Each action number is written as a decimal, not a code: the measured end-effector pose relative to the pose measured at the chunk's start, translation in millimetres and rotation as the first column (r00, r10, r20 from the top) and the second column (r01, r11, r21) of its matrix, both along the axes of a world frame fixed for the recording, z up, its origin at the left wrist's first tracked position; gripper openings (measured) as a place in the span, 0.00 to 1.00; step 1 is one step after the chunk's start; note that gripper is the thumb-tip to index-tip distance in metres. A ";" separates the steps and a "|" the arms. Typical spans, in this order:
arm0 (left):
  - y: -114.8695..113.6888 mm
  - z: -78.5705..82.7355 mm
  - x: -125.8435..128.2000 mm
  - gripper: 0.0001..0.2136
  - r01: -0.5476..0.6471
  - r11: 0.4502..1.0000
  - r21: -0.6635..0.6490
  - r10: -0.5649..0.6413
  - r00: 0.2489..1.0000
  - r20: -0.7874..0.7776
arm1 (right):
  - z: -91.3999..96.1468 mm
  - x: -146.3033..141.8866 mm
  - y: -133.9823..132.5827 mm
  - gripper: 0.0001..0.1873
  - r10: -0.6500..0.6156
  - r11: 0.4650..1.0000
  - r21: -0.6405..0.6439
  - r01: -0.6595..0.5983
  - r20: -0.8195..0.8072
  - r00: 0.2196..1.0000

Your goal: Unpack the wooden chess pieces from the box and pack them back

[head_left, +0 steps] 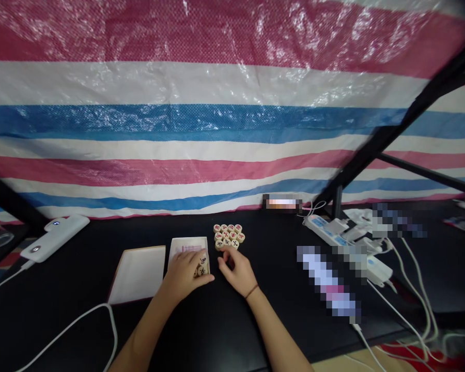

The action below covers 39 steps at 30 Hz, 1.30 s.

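Note:
My left hand point(186, 271) reaches over a shallow white box point(190, 241), its fingers apart and its thumb stretched past the near right corner. Inside the box, Chinese chess pieces point(202, 269) with black characters show between thumb and fingers; the rest are hidden under the hand. To the right, round cream Chinese chess pieces point(229, 235) stand side by side in three rows, the two far rows with red characters and the nearest with black. Curled at the front of that group is my right hand point(238, 269), fingertips by the nearest row, a gap between thumb and forefinger.
A box lid point(139, 274) lies inside up, left of the box. Further left are a white power bank point(58, 237) and its cable. A loaded power strip point(344, 245), blurred-out devices and loose cables occupy the right. A striped sheet point(201, 124) hangs behind the black table.

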<state>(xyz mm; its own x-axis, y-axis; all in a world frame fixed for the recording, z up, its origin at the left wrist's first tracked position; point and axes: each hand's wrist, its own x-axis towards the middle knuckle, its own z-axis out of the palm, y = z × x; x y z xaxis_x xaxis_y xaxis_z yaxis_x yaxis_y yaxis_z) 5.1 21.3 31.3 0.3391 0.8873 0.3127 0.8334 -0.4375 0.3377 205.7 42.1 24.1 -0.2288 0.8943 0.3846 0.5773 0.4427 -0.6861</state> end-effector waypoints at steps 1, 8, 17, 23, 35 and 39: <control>0.2 0.1 1.4 0.22 -0.014 0.999 0.029 0.014 1.000 -0.002 | 2.0 -4.6 -2.9 0.11 0.047 0.999 -0.008 -0.047 0.024 0.999; 0.7 -1.6 8.5 0.11 -0.141 0.981 0.135 0.149 0.988 -0.050 | 12.6 -20.1 -13.3 0.24 0.138 0.990 -0.044 -0.132 0.201 0.970; -0.9 -0.1 11.0 0.11 -0.126 0.985 0.117 0.136 0.988 -0.079 | 12.0 -21.9 -12.6 0.32 0.178 0.984 -0.054 -0.170 0.318 0.931; -1.9 5.1 15.8 0.09 -0.151 0.985 0.082 0.156 0.986 -0.055 | 12.1 -21.2 -11.2 0.28 0.171 0.985 -0.040 -0.166 0.257 0.951; -8.8 19.3 27.2 0.05 -0.199 0.968 0.153 0.177 0.973 0.151 | 9.4 -17.0 -10.3 0.22 0.141 0.986 0.075 -0.148 0.095 0.985; -14.8 17.6 36.1 0.06 -0.152 0.980 0.126 0.120 0.966 0.231 | 8.0 -16.0 -13.5 0.13 0.133 0.980 0.146 -0.133 0.007 0.991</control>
<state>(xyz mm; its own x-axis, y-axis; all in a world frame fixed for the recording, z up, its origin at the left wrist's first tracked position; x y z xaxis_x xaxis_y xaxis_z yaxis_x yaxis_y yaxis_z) 41.2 6.5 49.0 0.1268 0.8615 0.4916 0.8000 -0.3819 0.4629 189.7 28.6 32.1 -0.3410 0.7902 0.5093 0.5050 0.6109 -0.6098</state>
